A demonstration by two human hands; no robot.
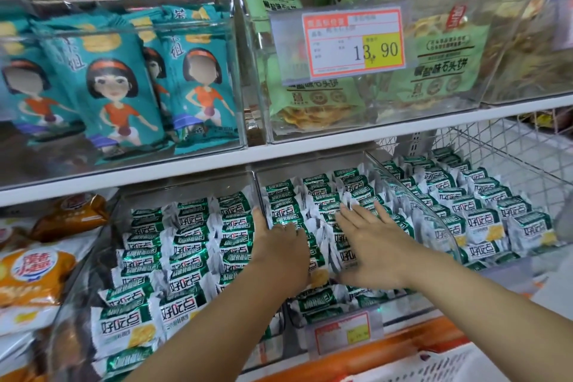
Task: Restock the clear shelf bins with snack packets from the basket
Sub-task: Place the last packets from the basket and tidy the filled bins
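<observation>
Packets (353, 192): green-and-white snack packets fill the middle clear bin (259, 189) on the lower shelf, stacked in rows, mostly on edge. Both hands are inside that bin, on top of the packets.

Right hand (372, 245): flat, palm down, fingers straight and spread wide over the rows toward the bin's right side. Holds nothing.

Left hand (280, 250): against the bin's left wall, thumb up along the divider, fingers bent down among the packets. Can't tell if it grips one. The hands are near each other, not touching.

The same packets sit in the left bin (71, 288) and the right bin (406, 195) beside the middle bin, both well filled. A small price tag (342, 332) hangs on the middle bin's front face, print blurred.

White basket (459, 363): below and right of the middle bin, at the frame bottom. Only its perforated rim shows; contents not visible.

Orange bags (34, 273) lie further left of the middle bin.

The white shelf board (186, 164) above the middle bin carries teal cartoon-girl packets (117, 80) up-left and pale green cracker bags (440, 62) directly above. A big price tag (353, 40) there reads 13.90.
</observation>
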